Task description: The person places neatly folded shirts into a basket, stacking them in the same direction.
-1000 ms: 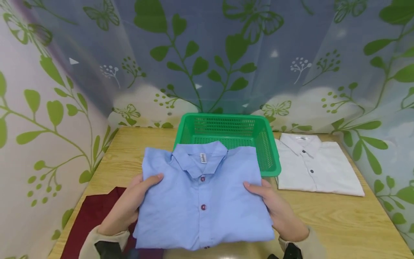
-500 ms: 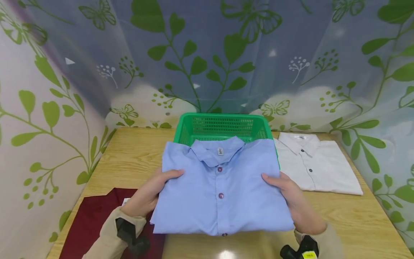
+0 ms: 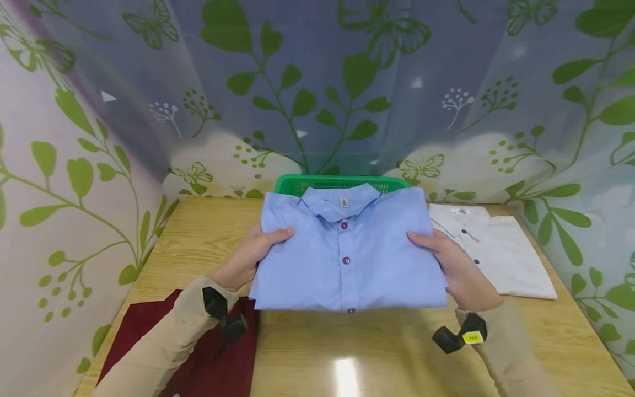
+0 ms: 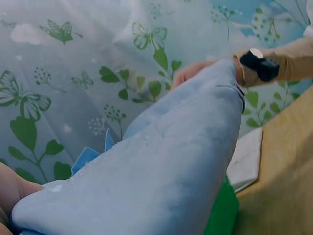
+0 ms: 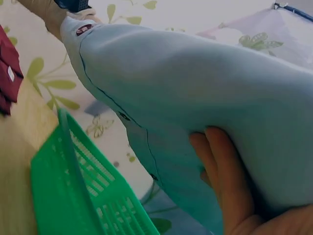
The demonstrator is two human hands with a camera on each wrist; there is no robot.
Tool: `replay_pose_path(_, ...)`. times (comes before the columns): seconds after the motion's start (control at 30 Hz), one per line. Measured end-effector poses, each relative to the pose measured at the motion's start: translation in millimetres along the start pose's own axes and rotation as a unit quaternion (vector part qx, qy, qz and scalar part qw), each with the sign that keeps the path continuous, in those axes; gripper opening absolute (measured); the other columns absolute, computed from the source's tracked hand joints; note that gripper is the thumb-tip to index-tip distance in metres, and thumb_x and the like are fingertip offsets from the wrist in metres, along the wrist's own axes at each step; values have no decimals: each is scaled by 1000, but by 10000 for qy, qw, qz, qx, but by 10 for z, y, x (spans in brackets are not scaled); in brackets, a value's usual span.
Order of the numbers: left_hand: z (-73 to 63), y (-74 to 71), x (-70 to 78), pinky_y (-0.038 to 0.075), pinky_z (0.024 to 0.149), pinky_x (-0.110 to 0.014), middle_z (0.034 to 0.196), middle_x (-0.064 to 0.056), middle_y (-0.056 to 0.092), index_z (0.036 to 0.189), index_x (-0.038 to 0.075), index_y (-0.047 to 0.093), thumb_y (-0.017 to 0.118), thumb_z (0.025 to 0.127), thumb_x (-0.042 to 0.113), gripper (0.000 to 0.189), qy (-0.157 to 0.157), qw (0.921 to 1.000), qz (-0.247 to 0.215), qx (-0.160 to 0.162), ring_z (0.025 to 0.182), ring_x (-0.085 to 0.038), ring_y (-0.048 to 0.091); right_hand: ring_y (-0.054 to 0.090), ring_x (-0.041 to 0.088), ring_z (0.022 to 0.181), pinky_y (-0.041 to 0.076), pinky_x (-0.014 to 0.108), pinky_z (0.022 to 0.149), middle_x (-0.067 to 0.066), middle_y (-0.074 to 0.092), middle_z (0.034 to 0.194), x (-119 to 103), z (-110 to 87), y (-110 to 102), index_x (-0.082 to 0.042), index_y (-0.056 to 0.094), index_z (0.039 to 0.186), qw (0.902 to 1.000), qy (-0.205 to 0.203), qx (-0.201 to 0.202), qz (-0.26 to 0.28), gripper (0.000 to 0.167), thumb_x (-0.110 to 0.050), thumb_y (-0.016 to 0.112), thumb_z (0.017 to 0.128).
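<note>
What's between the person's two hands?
A folded light-blue button-up shirt, held by the left hand and right hand, seen in the head view.

no wording can be read for certain. a small white neck label point(image 3: 344, 203) with dark print sits inside the collar of the light-blue button-up shirt point(image 3: 307, 270), its letters too small to make out. a yellow sticker point(image 3: 473, 337) on the black wrist device point(image 3: 448, 340) at the right sleeve point(image 3: 511, 353) bears dark, illegible marks.
</note>
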State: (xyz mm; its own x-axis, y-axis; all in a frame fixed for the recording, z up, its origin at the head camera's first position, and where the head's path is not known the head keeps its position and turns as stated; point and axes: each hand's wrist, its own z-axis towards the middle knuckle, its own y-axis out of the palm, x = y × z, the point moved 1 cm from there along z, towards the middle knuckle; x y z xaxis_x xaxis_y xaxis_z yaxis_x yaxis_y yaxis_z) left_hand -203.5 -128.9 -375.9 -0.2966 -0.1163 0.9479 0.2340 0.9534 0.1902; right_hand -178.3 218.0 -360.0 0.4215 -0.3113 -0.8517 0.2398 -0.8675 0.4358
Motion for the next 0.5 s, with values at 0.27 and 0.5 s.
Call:
replay_pose_path(0.27,417,-110,153,54,76,-30,105,-4,63,121,4,55,68,95,20,34,89,9979,461,452,86,-15,65,61,14,104,52,31,88,3,54,118,-219,426,-105,-11,30,138,9989,-158,49,-441,38,-14,48,105)
replay_pose_path(0.5,799,-199,200,49,95,-38,129,-12,57,139,3,50,66,97,22,48,121,9962,769,402,109,-23,60,51,16,114,49,31,92,4,42,131,-288,784,-267,-11,7,157,9985,198,222,-456,66,-16,48,106)
